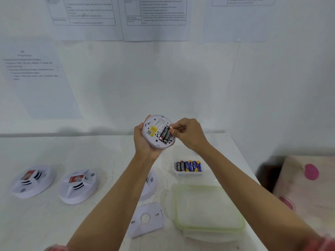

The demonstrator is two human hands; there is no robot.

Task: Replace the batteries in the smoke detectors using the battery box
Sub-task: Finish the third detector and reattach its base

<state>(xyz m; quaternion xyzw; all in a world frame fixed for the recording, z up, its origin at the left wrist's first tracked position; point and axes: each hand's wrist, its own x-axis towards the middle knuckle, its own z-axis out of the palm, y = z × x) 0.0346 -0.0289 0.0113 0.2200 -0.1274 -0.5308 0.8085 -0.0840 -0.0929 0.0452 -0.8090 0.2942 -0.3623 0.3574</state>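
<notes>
My left hand (143,140) grips a round white smoke detector (155,127) held up above the table, its back side facing me. Two black batteries (165,135) sit in its compartment next to a yellow sticker. My right hand (188,134) pinches the top end of the right battery with thumb and fingertips. Below it, a small white battery box (188,173) holds several upright batteries (189,166), black ones and blue-yellow ones.
Two white smoke detectors (33,180) (78,185) lie at the left of the white table (54,223); a third (150,182) is partly hidden under my left arm. A white mounting plate (146,219) and a green-rimmed clear lid (208,209) lie near me. A dotted cloth (306,185) is at right.
</notes>
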